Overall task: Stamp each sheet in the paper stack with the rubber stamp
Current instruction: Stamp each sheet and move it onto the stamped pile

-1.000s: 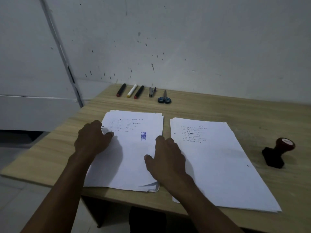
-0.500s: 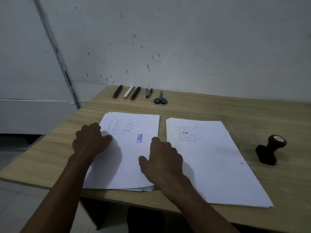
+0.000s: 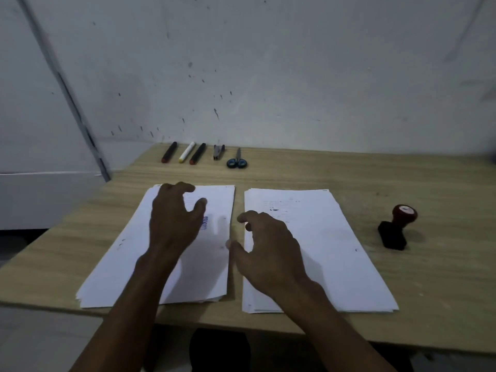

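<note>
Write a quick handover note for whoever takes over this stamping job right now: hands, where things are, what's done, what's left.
Left hand: empty, fingers loosely spread over the left stack.
Right hand: empty, over the gap and the right stack's inner edge.
Stamp: lying tilted on the table, right of the right stack, untouched.
Done: left stack's top sheet bears a blue stamp mark.
Left: right stack's top sheet shows no mark; pick up the stamp and carry on. How many sheets remain cannot be told.
</note>
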`<state>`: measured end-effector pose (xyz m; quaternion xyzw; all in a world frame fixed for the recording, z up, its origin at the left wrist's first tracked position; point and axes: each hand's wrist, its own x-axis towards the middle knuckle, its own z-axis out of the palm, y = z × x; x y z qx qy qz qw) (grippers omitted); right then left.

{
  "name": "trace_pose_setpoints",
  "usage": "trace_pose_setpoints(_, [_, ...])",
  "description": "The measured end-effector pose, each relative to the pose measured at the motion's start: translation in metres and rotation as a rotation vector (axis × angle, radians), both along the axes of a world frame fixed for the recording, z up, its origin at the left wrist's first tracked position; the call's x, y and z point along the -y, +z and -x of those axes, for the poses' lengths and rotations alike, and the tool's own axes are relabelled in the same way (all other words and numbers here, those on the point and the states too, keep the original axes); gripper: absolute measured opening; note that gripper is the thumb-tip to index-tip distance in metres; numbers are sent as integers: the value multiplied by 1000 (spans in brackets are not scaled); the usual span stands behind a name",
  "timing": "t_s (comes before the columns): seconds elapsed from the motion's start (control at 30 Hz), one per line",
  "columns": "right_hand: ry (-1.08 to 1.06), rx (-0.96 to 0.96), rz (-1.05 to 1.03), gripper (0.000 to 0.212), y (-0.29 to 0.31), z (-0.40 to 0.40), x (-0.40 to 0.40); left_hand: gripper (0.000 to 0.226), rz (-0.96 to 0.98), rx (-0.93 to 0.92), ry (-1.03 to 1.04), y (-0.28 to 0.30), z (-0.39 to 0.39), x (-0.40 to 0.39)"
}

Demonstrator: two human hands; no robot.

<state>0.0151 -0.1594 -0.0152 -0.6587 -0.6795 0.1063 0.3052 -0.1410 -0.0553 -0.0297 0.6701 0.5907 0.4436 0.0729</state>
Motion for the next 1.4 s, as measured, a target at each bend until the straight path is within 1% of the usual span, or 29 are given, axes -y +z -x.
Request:
trace_pose_setpoints(0.07, [-47,-9,-42,44,-4,-18,3,29,-44,16,-125,2,-24,10])
trace_pose_setpoints(0.17, [-158,-18,-132,36,-11,-57,11,24,-57,-4,-307,-2,-63,21])
trace_pose_setpoints(0.27, [-282,-1,-246,27,-16,-97,17,23,-53,-31,-423,-11,-90,26])
trace_pose_setpoints(0.33, [-403,26,-303,24,-17,-123,21,22,-48,-21,-487,-15,-108,29])
trace_pose_setpoints(0.4, [-561,49,-328,27,-15,-146,23,22,-50,-11,-516,-17,-122,31])
trace_pose_setpoints(0.47, [-705,47,-295,35,-13,-166,24,21,-57,-4,-529,-17,-134,33])
trace_pose_setpoints(0.53, [-795,46,-269,44,-11,-182,25,20,-63,0,-536,-18,-142,34])
trace_pose_setpoints(0.6, [-831,52,-223,55,-10,-195,24,19,-69,-6,-539,-20,-146,32])
trace_pose_setpoints(0.67, [-828,38,-145,63,-10,-205,22,19,-72,-18,-537,-21,-148,30])
trace_pose_setpoints(0.7, [-820,40,-95,63,-9,-209,21,19,-73,-20,-532,-21,-147,29])
trace_pose_setpoints(0.77, [-811,57,-6,56,-9,-214,19,19,-68,-10,-518,-22,-145,26])
trace_pose_setpoints(0.83, [-812,63,27,47,-8,-217,17,19,-52,0,-500,-23,-142,24])
trace_pose_setpoints(0.97, [-818,53,23,40,-7,-217,16,18,-43,-5,-470,-25,-134,16])
trace_pose_setpoints(1.13, [-776,15,-49,35,-5,-215,13,14,-38,60,-408,-23,-126,13])
trace_pose_setpoints(1.27, [-622,-103,-123,23,2,-202,6,16,-5,83,-319,-18,-124,12])
trace_pose_setpoints(1.4, [-439,-136,-145,20,9,-180,-7,23,59,13,-304,-20,-127,12])
